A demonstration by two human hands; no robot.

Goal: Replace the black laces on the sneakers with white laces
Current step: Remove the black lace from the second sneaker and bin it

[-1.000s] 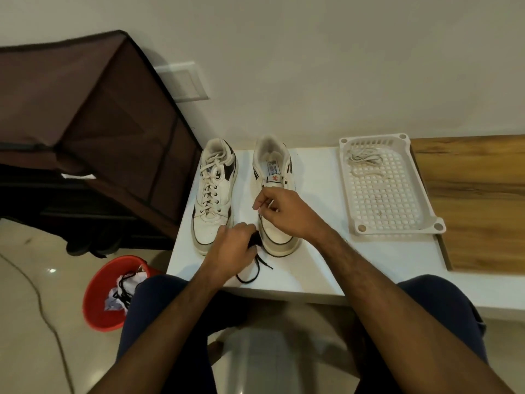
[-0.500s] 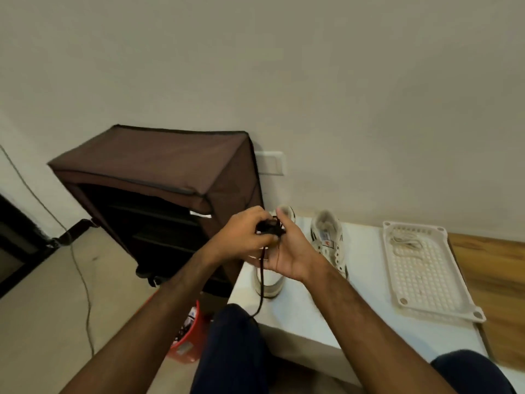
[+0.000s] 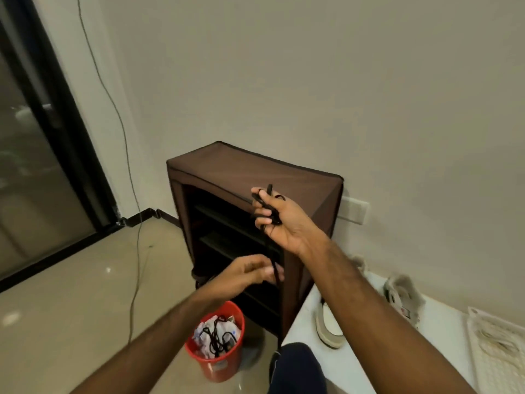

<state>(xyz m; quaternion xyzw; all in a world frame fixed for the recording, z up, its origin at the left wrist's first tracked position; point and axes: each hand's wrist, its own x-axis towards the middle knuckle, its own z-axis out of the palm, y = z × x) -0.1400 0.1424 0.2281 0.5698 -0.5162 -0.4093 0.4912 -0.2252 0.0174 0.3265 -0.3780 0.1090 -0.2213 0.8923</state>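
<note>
My right hand (image 3: 279,220) is raised in front of the brown cabinet and grips a bunched black lace (image 3: 267,207) wound round its fingers. The lace hangs down to my left hand (image 3: 252,271), which pinches the strand lower down. Two white sneakers sit on the white table (image 3: 443,331): the left sneaker (image 3: 329,325) is partly hidden behind my right forearm, the right sneaker (image 3: 403,297) lies further back. A white perforated tray (image 3: 500,362) at the right edge holds a white lace (image 3: 491,336).
A red bin (image 3: 217,362) on the floor below my left arm holds crumpled paper and a black lace. A brown fabric cabinet (image 3: 255,177) stands against the wall left of the table. A cable (image 3: 125,155) runs down the wall beside a dark glass door.
The view swung left and up, away from the table. My hands moved apart: the right rose with the bunched lace, the left dropped along the hanging strand above the red bin.
</note>
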